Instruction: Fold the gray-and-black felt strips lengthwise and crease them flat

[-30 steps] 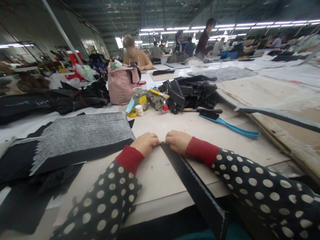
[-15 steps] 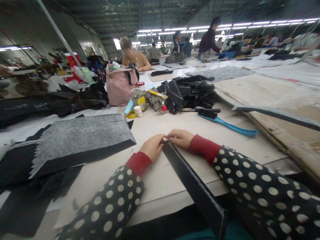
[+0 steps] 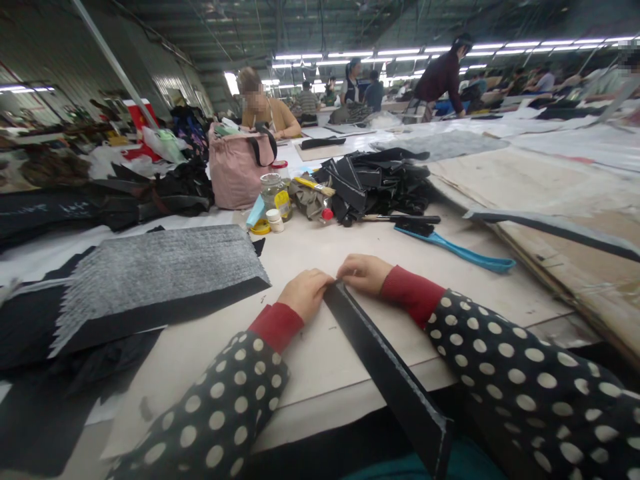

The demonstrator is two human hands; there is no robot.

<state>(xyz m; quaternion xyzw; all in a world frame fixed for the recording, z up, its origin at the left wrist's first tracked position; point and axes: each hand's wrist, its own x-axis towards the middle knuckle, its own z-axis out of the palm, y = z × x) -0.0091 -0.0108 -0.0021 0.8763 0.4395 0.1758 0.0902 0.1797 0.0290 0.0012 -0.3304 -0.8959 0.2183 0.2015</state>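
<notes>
The strip (image 3: 385,368) slants from mid-desk (image 3: 305,363) across the near edge. The left hand (image 3: 303,295) and right hand (image 3: 366,273) touch its far end, fingers bent; whether they pinch it, I cannot tell.

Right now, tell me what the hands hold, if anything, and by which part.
The left hand and right hand are both at the far end of the black strip; whether they pinch it or only press it cannot be told.
</notes>
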